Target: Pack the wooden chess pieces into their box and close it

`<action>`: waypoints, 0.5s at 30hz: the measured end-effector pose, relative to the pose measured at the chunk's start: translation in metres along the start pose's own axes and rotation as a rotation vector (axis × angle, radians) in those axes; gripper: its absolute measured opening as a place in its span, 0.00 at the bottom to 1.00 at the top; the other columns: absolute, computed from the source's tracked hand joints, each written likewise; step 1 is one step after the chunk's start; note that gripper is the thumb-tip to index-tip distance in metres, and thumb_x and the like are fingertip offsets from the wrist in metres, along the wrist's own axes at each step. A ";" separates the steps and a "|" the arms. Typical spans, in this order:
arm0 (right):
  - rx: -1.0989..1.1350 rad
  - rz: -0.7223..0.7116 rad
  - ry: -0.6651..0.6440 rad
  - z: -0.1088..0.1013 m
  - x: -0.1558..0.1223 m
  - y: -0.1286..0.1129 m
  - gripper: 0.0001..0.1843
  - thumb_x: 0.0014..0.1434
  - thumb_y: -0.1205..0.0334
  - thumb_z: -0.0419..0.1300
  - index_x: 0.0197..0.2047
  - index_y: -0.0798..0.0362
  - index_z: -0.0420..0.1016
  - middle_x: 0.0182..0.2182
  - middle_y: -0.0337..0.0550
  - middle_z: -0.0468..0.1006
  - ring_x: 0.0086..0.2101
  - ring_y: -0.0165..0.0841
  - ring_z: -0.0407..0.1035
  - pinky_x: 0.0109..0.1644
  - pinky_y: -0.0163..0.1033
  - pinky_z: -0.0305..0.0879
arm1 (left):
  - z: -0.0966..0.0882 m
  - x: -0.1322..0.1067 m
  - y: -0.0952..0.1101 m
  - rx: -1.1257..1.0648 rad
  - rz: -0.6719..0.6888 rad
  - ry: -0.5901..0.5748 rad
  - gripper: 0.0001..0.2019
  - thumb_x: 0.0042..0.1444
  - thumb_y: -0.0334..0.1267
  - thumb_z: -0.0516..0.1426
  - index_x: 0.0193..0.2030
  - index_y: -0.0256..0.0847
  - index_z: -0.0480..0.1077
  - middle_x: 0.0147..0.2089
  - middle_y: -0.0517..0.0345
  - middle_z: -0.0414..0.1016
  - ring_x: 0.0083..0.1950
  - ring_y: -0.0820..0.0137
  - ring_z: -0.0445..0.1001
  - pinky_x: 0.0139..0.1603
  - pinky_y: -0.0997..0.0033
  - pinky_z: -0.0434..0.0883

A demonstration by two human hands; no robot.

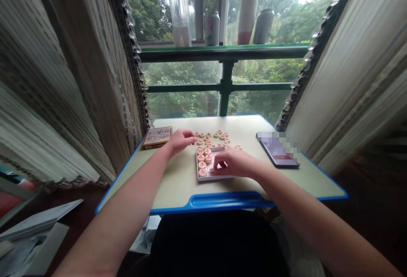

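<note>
A shallow white box [199,179] lies on the small table, with round wooden Chinese chess pieces [202,165] bearing red characters set in two columns on its left side. My right hand [233,161] is over the box's right part, fingers curled down and pinched on a pale Chinese chess piece [212,169] that they partly hide. My left hand [182,140] is beyond the box's far left corner, fingers apart, beside loose Chinese chess pieces [208,136] scattered behind the box. No piece shows clearly in the left fingers.
A decorated box lid [157,137] lies at the table's left. A phone [278,149] is on the right. The table [171,194] has a blue rim and a front groove. Cans [212,29] stand on the window ledge; curtains hang on both sides.
</note>
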State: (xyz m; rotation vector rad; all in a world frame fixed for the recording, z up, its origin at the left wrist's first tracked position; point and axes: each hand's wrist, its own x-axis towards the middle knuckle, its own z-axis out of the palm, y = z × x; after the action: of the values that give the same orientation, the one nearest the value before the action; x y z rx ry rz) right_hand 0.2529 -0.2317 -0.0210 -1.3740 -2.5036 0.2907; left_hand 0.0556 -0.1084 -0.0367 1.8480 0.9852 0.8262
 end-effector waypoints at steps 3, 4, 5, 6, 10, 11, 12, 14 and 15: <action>0.027 -0.039 -0.038 -0.001 0.001 0.002 0.06 0.52 0.64 0.63 0.34 0.52 0.80 0.25 0.38 0.78 0.25 0.26 0.67 0.30 0.31 0.57 | 0.004 0.001 -0.001 -0.023 0.004 -0.001 0.08 0.41 0.40 0.60 0.24 0.36 0.71 0.21 0.61 0.71 0.24 0.76 0.66 0.28 0.75 0.64; 0.028 -0.048 -0.046 -0.001 0.002 0.003 0.06 0.52 0.64 0.63 0.35 0.51 0.81 0.26 0.38 0.78 0.25 0.27 0.68 0.31 0.31 0.58 | 0.005 0.001 -0.001 -0.028 0.012 0.006 0.08 0.41 0.40 0.60 0.24 0.36 0.71 0.21 0.61 0.71 0.24 0.76 0.66 0.29 0.75 0.64; 0.024 -0.057 -0.048 -0.001 0.002 0.004 0.07 0.53 0.63 0.62 0.36 0.51 0.81 0.26 0.38 0.79 0.26 0.28 0.69 0.31 0.32 0.59 | 0.005 0.002 -0.001 -0.035 0.019 0.019 0.08 0.42 0.40 0.60 0.25 0.36 0.72 0.21 0.61 0.72 0.24 0.76 0.66 0.29 0.75 0.64; 0.015 -0.064 -0.039 -0.001 0.002 0.005 0.07 0.54 0.63 0.61 0.36 0.50 0.81 0.27 0.39 0.79 0.27 0.28 0.70 0.32 0.32 0.59 | 0.005 0.002 -0.001 -0.042 0.025 0.038 0.09 0.42 0.40 0.60 0.25 0.36 0.72 0.21 0.61 0.72 0.24 0.76 0.66 0.29 0.75 0.64; -0.033 -0.070 0.055 0.002 0.001 0.007 0.08 0.56 0.61 0.61 0.35 0.49 0.82 0.33 0.43 0.81 0.36 0.33 0.74 0.35 0.33 0.62 | 0.003 0.004 -0.001 -0.038 0.041 0.091 0.10 0.42 0.41 0.60 0.25 0.35 0.72 0.21 0.61 0.71 0.23 0.76 0.64 0.26 0.75 0.62; -0.038 -0.060 0.059 0.002 0.000 0.007 0.07 0.55 0.60 0.62 0.34 0.49 0.82 0.34 0.43 0.81 0.37 0.34 0.74 0.35 0.33 0.62 | 0.004 0.003 -0.001 -0.018 0.044 0.083 0.09 0.41 0.41 0.59 0.24 0.35 0.72 0.20 0.61 0.70 0.23 0.76 0.63 0.26 0.75 0.61; -0.036 -0.052 0.045 0.002 0.000 0.007 0.06 0.54 0.60 0.63 0.34 0.49 0.82 0.35 0.42 0.81 0.36 0.34 0.74 0.35 0.33 0.63 | 0.004 0.002 -0.001 0.010 0.046 0.066 0.09 0.42 0.41 0.59 0.24 0.35 0.71 0.20 0.61 0.70 0.23 0.76 0.63 0.27 0.75 0.61; -0.012 -0.048 -0.007 0.002 0.000 0.006 0.06 0.53 0.60 0.63 0.34 0.49 0.82 0.33 0.41 0.81 0.34 0.32 0.74 0.35 0.33 0.64 | 0.007 0.000 0.000 0.073 0.045 0.031 0.09 0.41 0.39 0.58 0.22 0.35 0.71 0.19 0.61 0.69 0.23 0.76 0.63 0.27 0.74 0.61; 0.006 -0.053 -0.029 0.001 0.000 0.007 0.06 0.54 0.61 0.62 0.34 0.49 0.82 0.33 0.41 0.81 0.33 0.32 0.74 0.36 0.33 0.64 | 0.008 -0.001 0.000 0.100 0.047 0.016 0.08 0.41 0.39 0.57 0.22 0.35 0.71 0.19 0.62 0.69 0.23 0.76 0.63 0.27 0.74 0.61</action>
State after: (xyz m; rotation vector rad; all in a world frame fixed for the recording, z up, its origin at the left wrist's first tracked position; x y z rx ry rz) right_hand 0.2579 -0.2287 -0.0243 -1.3081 -2.5557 0.3091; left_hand 0.0620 -0.1128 -0.0398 1.9587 1.0120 0.8343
